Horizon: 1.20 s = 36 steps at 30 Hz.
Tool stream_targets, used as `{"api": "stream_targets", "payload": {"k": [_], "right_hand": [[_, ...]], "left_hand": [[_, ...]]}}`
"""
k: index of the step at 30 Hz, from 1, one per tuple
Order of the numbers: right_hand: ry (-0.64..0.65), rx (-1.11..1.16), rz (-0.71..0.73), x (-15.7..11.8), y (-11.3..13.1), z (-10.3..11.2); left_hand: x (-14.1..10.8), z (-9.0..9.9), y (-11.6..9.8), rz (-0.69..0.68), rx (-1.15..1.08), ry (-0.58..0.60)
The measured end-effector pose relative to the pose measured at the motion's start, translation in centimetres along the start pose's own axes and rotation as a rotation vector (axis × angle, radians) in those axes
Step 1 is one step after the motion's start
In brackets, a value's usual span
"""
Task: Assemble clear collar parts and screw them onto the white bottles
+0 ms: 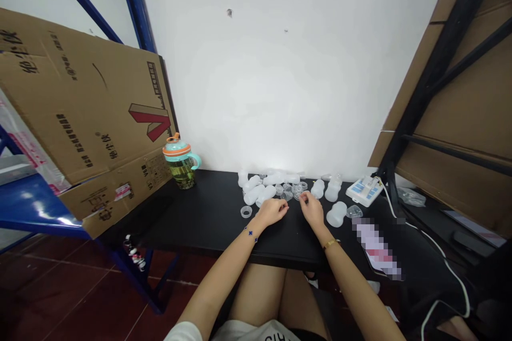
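My left hand rests low over the black table, its fingers curled together; whether they hold anything is too small to tell. A short gap to the right, my right hand has its fingers bent near a group of clear rings; what it touches, if anything, cannot be made out. Behind my hands lie several frosted white bottles. Another frosted bottle lies right of my right hand, beside a clear cap. A single clear ring sits left of my left hand.
A teal and orange jug stands at the back left, beside a large cardboard box. On the right are a white power strip, its cable and a blurred-out flat item. A white wall rises behind the table.
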State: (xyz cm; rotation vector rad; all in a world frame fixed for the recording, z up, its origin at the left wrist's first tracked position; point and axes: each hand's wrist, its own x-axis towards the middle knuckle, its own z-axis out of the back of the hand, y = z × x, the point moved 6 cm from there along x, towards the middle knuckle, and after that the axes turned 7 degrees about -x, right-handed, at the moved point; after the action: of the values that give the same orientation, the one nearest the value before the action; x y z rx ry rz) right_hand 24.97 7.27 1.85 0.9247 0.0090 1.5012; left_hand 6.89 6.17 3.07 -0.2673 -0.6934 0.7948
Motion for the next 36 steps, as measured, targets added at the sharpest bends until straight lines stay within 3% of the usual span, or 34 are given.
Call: {"api": "stream_targets", "payload": {"k": [4,13,20,36], "right_hand": [[0.021,0.144,0.044,0.1,0.2,-0.4],[0.192,0.367,0.139,-0.1,1.2,-1.5],[0.256,0.406,0.159,-0.3,1.6,-1.7],[0.264,0.386,0.096,-0.3,1.3,-1.8]], "left_hand": [[-0.1,0.4,0.1,0.002,-0.022,-0.063],[-0.1,1.1,0.6,0.029,-0.046,-0.195],[-0.1,1.3,0.6,0.028,-0.051,-0.203],[-0.1,1.3,0.6,0.044,-0.045,-0.178]]}}
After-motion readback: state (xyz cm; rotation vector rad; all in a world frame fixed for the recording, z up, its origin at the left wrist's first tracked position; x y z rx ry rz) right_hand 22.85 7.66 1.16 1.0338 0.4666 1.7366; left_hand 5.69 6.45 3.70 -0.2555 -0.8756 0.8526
